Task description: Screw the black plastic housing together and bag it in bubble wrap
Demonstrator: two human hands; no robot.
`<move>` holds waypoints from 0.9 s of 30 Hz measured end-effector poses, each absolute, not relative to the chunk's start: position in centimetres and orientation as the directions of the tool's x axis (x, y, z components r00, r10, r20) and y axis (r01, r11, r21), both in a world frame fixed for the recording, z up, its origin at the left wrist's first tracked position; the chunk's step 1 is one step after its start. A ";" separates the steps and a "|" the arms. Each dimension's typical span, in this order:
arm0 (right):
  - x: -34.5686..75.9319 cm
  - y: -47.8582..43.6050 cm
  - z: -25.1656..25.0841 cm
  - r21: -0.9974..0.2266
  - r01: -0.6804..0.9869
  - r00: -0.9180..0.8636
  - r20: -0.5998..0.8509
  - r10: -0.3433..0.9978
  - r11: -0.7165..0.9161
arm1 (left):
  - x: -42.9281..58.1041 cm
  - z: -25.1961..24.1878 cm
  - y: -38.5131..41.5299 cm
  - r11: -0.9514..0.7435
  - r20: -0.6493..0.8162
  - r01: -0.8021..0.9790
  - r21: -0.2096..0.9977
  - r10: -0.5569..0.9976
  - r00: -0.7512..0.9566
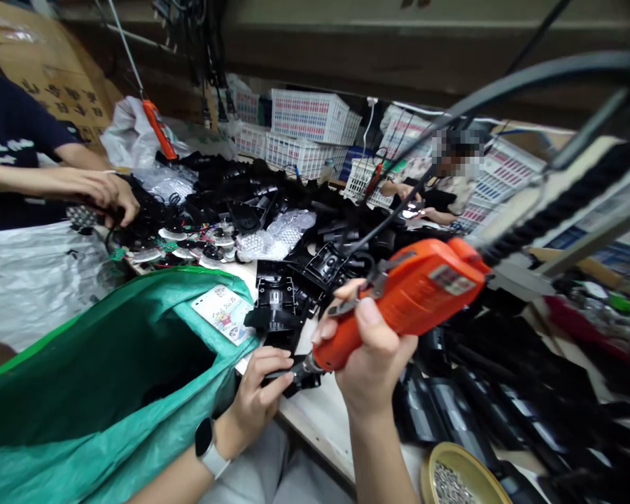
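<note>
**Screwdriver on a black part**

Head view: the right hand (372, 360) was closed around an orange screwdriver (402, 297), its tip down on a small black part (300, 378) at the table (323, 416) edge. The left hand (260, 395), a watch (208, 448) on its wrist, pinched that part between its fingertips. A green bag (105, 378) gaped just left of it. Black parts (294, 280) were heaped beyond, and a tin of screws (459, 479) sat near the right forearm. A co-worker's hand (108, 192) rested in the pile at far left.
</note>
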State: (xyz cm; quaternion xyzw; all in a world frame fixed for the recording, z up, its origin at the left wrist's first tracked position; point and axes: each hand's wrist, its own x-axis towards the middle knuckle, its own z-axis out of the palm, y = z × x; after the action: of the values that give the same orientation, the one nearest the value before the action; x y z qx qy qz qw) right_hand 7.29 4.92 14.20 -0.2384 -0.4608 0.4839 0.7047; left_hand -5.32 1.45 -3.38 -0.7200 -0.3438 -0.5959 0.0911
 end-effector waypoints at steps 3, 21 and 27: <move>9.7 4.6 14.4 -0.780 -0.386 0.318 0.388 0.865 0.492 | -5.0 -3.6 1.7 -0.726 0.907 0.587 0.358 0.419 -0.034; 15.1 -5.1 3.0 -0.745 0.467 0.047 0.560 0.827 0.477 | -1.5 2.6 -1.2 0.014 -0.049 -0.208 0.978 0.986 -0.162; 16.7 -6.3 2.2 -0.778 0.412 0.014 0.526 0.850 0.475 | -2.1 3.8 -2.5 0.193 -0.185 -0.261 0.946 0.981 0.055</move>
State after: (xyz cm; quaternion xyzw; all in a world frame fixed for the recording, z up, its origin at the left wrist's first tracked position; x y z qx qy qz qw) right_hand 16.72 -6.34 2.19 -0.4698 -0.6715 0.2049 0.5351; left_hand -2.14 -2.52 3.78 -0.3856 -0.4668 -0.5047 -0.6154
